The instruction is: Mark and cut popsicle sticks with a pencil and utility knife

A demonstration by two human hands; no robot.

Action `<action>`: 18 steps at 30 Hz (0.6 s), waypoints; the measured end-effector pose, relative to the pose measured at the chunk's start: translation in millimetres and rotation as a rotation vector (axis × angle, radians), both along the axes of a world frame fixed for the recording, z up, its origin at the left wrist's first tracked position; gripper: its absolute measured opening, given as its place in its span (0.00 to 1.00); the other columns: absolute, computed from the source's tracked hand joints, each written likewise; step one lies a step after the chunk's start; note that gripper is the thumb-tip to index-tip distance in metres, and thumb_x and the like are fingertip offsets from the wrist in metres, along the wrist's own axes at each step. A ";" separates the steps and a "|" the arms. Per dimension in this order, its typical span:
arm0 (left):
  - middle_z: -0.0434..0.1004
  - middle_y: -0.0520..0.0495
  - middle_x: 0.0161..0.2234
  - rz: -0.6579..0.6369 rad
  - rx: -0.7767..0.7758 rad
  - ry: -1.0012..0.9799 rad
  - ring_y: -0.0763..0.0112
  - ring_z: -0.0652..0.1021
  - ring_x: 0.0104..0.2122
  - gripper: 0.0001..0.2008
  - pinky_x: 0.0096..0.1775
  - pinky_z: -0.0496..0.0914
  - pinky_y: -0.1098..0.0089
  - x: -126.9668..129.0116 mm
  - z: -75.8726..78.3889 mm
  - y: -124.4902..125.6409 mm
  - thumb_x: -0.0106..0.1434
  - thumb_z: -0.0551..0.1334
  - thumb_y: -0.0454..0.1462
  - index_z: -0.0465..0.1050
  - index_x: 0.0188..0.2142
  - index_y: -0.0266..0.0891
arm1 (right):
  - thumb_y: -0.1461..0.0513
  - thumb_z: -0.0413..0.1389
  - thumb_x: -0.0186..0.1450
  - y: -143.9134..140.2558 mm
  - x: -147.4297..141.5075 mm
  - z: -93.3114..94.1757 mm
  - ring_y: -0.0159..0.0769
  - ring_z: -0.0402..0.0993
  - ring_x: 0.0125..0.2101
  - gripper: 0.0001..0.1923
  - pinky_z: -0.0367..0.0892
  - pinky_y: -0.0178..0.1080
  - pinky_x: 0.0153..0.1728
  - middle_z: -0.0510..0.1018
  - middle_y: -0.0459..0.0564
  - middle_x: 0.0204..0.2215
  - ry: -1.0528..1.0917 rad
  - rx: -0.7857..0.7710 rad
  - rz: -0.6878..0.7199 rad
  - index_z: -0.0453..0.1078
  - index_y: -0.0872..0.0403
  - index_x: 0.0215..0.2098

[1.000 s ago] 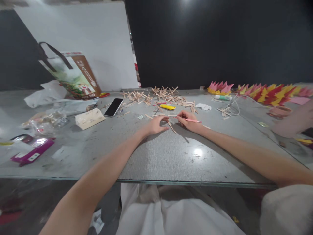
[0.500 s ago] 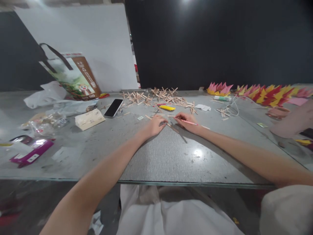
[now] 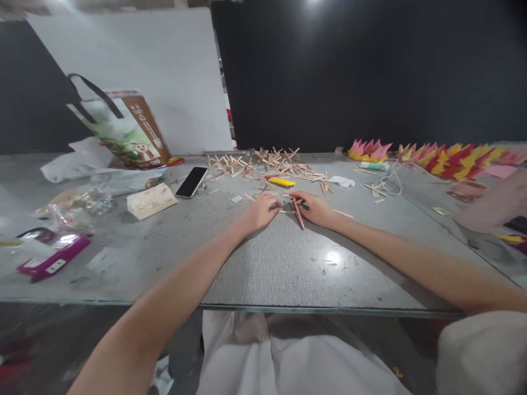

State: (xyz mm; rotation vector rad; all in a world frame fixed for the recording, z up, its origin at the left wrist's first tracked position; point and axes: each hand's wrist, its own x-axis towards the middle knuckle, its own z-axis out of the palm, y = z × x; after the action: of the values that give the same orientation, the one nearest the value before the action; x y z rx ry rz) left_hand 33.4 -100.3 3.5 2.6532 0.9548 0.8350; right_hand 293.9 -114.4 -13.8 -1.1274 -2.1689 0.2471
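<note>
A: Status on the hands?

B: Both are out over the table [image 3: 288,263], close together at mid-depth. Left hand [image 3: 263,207] is palm down, fingers pressing on a stick [image 3: 284,212] that lies flat on the surface. Right hand [image 3: 313,206] is closed around a pink pencil [image 3: 298,211].

A: Pencil orientation?

B: Tilted, with its near end pointing down toward the table edge and the other end inside the fingers. The tip sits right at the stick, between the two hands. Can't tell if it touches the wood.

A: Left grip?

B: Not wrapped around anything. The fingers lie mostly flat and together, holding the stick down. The thumb is hidden, so whether it pinches is unclear.

A: What's nearby?

B: Just beyond the hands is a yellow cutter [image 3: 281,181], and behind it a stick pile [image 3: 272,160], many of them crossed into X shapes. A phone [image 3: 191,181] lies face up to the left, with a wood block [image 3: 151,200] just beside it. Further left are a paper bag [image 3: 127,129] standing tilted and a purple pack [image 3: 55,258] near the front edge.

A: Right side?

B: A white cable [image 3: 391,184], a glue tube [image 3: 373,165] and a row of paper spikes [image 3: 448,154] in pink, red and yellow along the back. Another person's arm [image 3: 494,203] shows blurred at the far right edge.
</note>
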 end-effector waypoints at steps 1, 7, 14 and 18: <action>0.85 0.43 0.45 0.014 0.004 -0.008 0.54 0.79 0.53 0.05 0.60 0.69 0.54 -0.1 0.0 0.0 0.70 0.65 0.33 0.81 0.41 0.41 | 0.67 0.54 0.68 0.3 0.0 -0.4 0.47 0.83 0.52 0.27 0.75 0.47 0.56 0.85 0.55 0.54 -0.025 0.005 0.005 0.74 0.51 0.64; 0.86 0.41 0.48 0.077 0.024 0.000 0.53 0.79 0.53 0.06 0.59 0.70 0.54 -2.9 -0.6 2.4 0.71 0.65 0.35 0.83 0.44 0.40 | 0.69 0.51 0.68 1.8 -0.2 -1.1 0.49 0.81 0.55 0.33 0.73 0.47 0.58 0.83 0.58 0.57 -0.123 0.010 -0.046 0.69 0.53 0.71; 0.85 0.40 0.46 0.070 0.047 0.046 0.54 0.79 0.51 0.07 0.59 0.70 0.54 -1.9 -3.8 4.9 0.73 0.65 0.36 0.84 0.41 0.40 | 0.65 0.51 0.71 3.9 0.4 -4.8 0.52 0.80 0.54 0.28 0.71 0.49 0.59 0.83 0.64 0.57 -0.159 0.005 -0.124 0.70 0.59 0.68; 0.85 0.42 0.44 0.092 0.036 0.034 0.56 0.79 0.50 0.12 0.59 0.69 0.55 -2.1 -2.4 4.6 0.76 0.62 0.39 0.83 0.38 0.40 | 0.65 0.52 0.70 11.7 0.2 -4.3 0.52 0.78 0.57 0.25 0.69 0.50 0.61 0.82 0.63 0.57 -0.179 0.026 -0.101 0.73 0.58 0.64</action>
State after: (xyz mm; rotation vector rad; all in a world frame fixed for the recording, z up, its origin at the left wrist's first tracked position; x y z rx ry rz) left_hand 31.3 -95.8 1.1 2.6796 1.0874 0.8371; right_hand 294.1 -102.6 -18.1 -1.2825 -2.2544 0.0746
